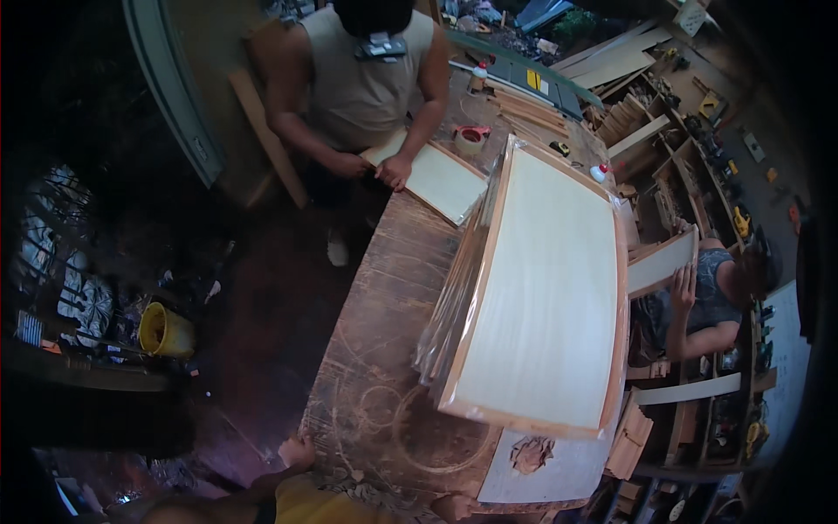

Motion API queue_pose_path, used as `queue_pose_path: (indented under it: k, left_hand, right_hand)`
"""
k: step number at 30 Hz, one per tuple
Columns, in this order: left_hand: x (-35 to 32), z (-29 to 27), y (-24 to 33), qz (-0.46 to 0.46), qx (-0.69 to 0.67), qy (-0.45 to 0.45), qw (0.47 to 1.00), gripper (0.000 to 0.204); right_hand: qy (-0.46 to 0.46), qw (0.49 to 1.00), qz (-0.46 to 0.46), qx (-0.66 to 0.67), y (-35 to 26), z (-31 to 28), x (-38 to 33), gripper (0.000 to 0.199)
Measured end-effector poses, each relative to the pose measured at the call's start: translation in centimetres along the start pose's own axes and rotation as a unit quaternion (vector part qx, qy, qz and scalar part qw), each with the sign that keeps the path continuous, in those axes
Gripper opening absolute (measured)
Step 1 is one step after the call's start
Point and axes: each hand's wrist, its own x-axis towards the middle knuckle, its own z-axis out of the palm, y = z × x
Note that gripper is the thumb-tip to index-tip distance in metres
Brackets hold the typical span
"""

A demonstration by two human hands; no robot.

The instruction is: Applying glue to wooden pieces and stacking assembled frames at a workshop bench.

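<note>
From the head camera I look down on a crowded woodshop: far left, a yellow bucket (163, 331) sits on the dark floor among clutter, leaving an open strip of floor between it and the bench. My left hand (298, 452) rests on the near-left corner of the scarred wooden tabletop (384, 332), its fingers curled over the edge as if bracing there; I judge them loosely bent and holding nothing. My right hand (454, 506) lies at the near edge, low in the frame, next to a pale sheet with a torn patch (546, 463); its fingers are too cut off to tell whether they are spread or closed. Across the bench a person in a sleeveless shirt (362, 74) steadies a small light panel (432, 177) with both hands, letting it overhang the far-left corner. The large wood-framed panel (546, 284) fills the right half of the tabletop, lying flat over a stack of clear-wrapped sheets (454, 297) whose edges show along its left side; it reaches to the right edge, so the only bare working room is the ring-marked strip on the left. At right, another person's hand (683, 288) holds a narrow board (661, 262) against that edge, before packed shelves (698, 166).
</note>
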Motion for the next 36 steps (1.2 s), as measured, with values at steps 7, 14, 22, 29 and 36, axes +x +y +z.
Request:
queue_pose_path:
  k: [7,14,22,29,36]
  left_hand:
    - [-0.1,-1.8,0.9,-0.017,-0.017,-0.036,0.999,0.054]
    - [-0.9,-2.2,-1.6,-0.007,-0.047,-0.011,0.999,0.06]
    - [-2.5,-2.0,-4.6,0.062,-0.097,-0.042,0.992,0.066]
    - [-8.1,4.0,-30.1,-0.03,-0.19,-0.198,0.961,0.045]
    - [-26.2,-0.3,-47.3,-0.196,0.037,-0.163,0.966,0.042]
  right_hand:
    - [-0.084,0.992,-0.085,0.037,2.3,-0.2,1.2,0.047]
    - [-0.163,0.971,-0.17,0.026,5.7,-0.8,1.9,0.045]
    - [-0.228,0.929,-0.289,-0.033,13.1,-6.2,5.5,0.043]
    - [-0.311,0.862,-0.344,-0.204,25.0,-12.2,5.3,0.041]
    - [-0.4,0.739,-0.343,-0.42,38.6,-19.3,10.2,0.039]
